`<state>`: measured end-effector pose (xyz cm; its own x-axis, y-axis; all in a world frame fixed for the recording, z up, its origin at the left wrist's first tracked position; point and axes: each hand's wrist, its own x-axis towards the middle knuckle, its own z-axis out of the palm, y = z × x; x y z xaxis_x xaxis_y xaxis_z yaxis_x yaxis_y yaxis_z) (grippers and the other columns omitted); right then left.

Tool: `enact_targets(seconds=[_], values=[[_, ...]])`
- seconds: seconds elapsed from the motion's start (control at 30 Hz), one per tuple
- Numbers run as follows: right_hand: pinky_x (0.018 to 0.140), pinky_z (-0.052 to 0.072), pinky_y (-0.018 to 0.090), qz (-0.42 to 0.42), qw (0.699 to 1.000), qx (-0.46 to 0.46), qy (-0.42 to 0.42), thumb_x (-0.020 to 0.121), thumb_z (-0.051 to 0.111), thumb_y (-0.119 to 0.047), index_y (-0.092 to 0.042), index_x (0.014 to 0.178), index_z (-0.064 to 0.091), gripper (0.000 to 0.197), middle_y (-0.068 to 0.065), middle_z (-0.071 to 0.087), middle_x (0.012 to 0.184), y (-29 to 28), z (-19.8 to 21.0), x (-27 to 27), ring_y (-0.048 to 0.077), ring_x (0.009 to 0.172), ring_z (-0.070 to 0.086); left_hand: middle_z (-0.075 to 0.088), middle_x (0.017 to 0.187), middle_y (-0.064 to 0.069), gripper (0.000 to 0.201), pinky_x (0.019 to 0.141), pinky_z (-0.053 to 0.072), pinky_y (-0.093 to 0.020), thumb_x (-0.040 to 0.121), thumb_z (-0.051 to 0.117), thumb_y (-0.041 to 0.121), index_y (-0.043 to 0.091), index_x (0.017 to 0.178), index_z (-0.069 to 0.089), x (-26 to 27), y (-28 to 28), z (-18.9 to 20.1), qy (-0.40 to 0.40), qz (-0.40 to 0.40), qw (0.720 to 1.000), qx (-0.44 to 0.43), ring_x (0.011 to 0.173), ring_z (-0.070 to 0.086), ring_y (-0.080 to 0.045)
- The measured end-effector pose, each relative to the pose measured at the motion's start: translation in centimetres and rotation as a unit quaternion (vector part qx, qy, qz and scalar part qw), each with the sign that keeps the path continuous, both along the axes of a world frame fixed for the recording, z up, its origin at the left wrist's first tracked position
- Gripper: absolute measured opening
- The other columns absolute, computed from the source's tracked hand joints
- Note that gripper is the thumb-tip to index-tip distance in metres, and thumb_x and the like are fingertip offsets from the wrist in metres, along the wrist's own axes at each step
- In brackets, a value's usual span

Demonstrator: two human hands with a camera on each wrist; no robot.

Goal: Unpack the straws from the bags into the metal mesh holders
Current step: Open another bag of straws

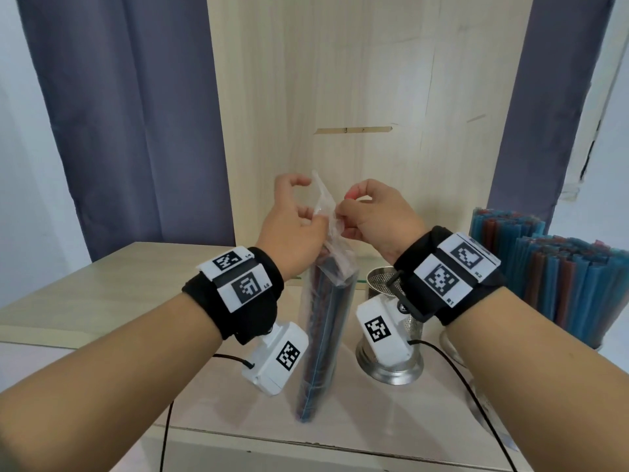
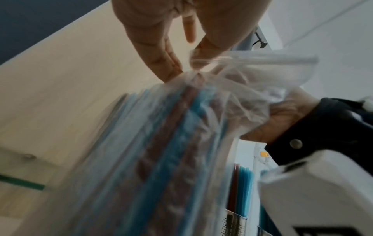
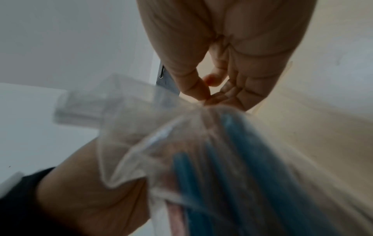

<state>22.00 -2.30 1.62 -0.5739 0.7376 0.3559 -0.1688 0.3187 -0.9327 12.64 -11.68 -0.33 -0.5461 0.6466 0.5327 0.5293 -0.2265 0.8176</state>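
A clear plastic bag (image 1: 323, 318) of blue and brown straws stands upright on the table, its bottom resting near the front edge. My left hand (image 1: 315, 216) pinches the left side of the crumpled bag top (image 2: 201, 76). My right hand (image 1: 340, 212) pinches the right side of that top, thumb against fingers (image 3: 203, 99). The straws (image 3: 232, 159) stay inside the bag. An empty metal mesh holder (image 1: 384, 284) stands just right of the bag, partly hidden by my right wrist camera.
Two holders packed with blue and brown straws (image 1: 575, 284) stand at the right of the table. A light wooden panel (image 1: 367, 97) rises behind the table (image 1: 102, 294), with purple curtains either side. Cables hang from both wrists over the front edge.
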Motion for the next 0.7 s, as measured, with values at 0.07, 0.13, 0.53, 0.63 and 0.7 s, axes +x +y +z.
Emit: enact_targets(seconds=[0.07, 0.13, 0.53, 0.63, 0.7], values=[[0.062, 0.054, 0.031, 0.016, 1.000, 0.005, 0.015, 0.090, 0.054, 0.005, -0.014, 0.076, 0.045, 0.025, 0.009, 0.055, 0.064, -0.2, -0.2, 0.0, 0.017, 0.053, 0.053, 0.058, 0.084, 0.000, 0.035, 0.054, 0.053, -0.026, 0.089, 0.046, -0.002, 0.031, 0.100, 0.053, -0.2, 0.0, 0.3, 0.075, 0.019, 0.997, -0.005, 0.058, 0.060, -0.006], [0.061, 0.054, 0.033, -0.018, 0.999, 0.023, 0.024, 0.090, 0.053, 0.002, -0.015, 0.076, 0.043, 0.024, 0.008, 0.052, 0.065, -0.1, -0.4, 0.0, 0.016, 0.052, 0.051, 0.057, 0.074, 0.008, 0.037, 0.052, 0.040, -0.009, 0.088, 0.043, -0.004, 0.027, 0.086, 0.064, -0.6, 0.0, 0.6, 0.136, 0.086, 0.987, -0.012, 0.049, 0.052, 0.003], [0.049, 0.041, 0.022, -0.057, 0.973, 0.147, -0.169, 0.099, 0.038, -0.013, -0.003, 0.100, 0.073, 0.036, 0.008, 0.061, 0.058, -0.7, -0.3, 0.6, 0.015, 0.050, 0.046, 0.052, 0.123, -0.009, 0.038, 0.078, 0.039, -0.026, 0.093, 0.046, 0.025, 0.009, 0.125, 0.059, -0.8, -1.2, 2.1, 0.282, 0.185, 0.907, -0.254, 0.100, 0.058, -0.027], [0.048, 0.033, 0.024, -0.118, 0.944, 0.219, -0.218, 0.098, 0.040, -0.012, 0.004, 0.073, 0.062, 0.036, 0.009, 0.049, 0.061, 0.0, -0.8, 0.6, 0.016, 0.048, 0.038, 0.047, 0.127, -0.018, 0.051, 0.073, 0.039, -0.030, 0.093, 0.043, 0.024, 0.018, 0.143, 0.036, -1.4, -1.2, 1.6, 0.261, 0.183, 0.904, -0.285, 0.085, 0.052, -0.028], [0.047, 0.032, 0.022, -0.113, 0.948, 0.203, -0.217, 0.098, 0.038, -0.007, 0.007, 0.085, 0.063, 0.032, 0.008, 0.043, 0.065, 0.2, -1.0, 0.8, 0.013, 0.046, 0.033, 0.059, 0.108, -0.017, 0.061, 0.061, 0.042, -0.032, 0.093, 0.043, 0.023, 0.025, 0.150, 0.022, -1.7, -1.2, 0.9, 0.238, 0.152, 0.919, -0.275, 0.076, 0.058, -0.026]])
